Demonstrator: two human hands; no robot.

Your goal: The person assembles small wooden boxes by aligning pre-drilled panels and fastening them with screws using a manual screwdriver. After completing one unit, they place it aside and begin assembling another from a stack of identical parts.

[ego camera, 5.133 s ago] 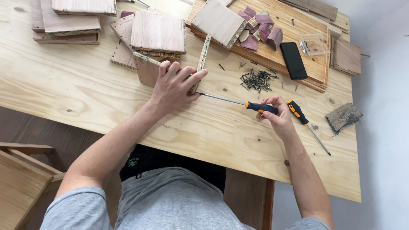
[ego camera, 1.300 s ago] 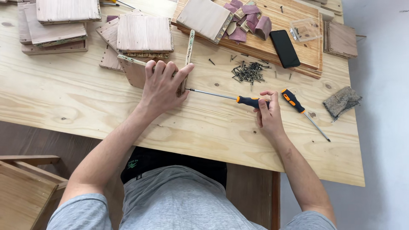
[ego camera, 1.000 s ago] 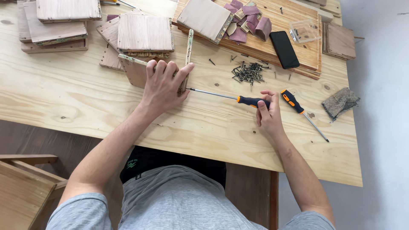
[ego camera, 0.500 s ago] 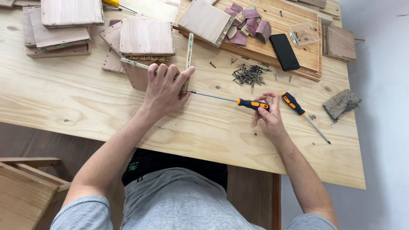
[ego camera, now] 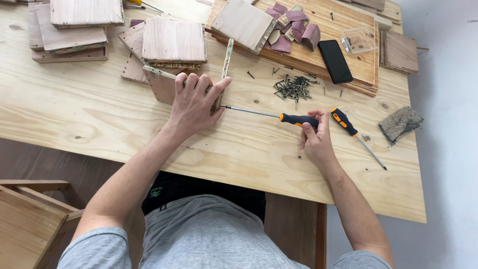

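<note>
My left hand [ego camera: 193,102] lies flat on a small wooden box piece [ego camera: 162,83], pressing it down on the plywood table [ego camera: 74,119]. A narrow wooden strip [ego camera: 227,57] stands on edge at the piece's right side, under my fingertips. My right hand [ego camera: 313,135] grips the orange and black handle of a screwdriver [ego camera: 279,117]. Its long shaft points left, with the tip against the strip's edge near my left thumb. A second orange and black screwdriver [ego camera: 356,137] lies on the table just right of my right hand.
A heap of dark screws [ego camera: 294,88] lies behind the screwdriver. A black phone [ego camera: 334,61], a clear plastic box [ego camera: 359,40] and purple sandpaper scraps [ego camera: 294,27] rest on a wooden board [ego camera: 358,69]. Stacked wooden panels [ego camera: 84,25] fill the far left. A grey rag [ego camera: 401,124] lies near the right edge.
Both hands have kept their places on the wooden piece and the screwdriver. The right hand's fingers have shifted slightly along the handle. The view has drifted a little.
</note>
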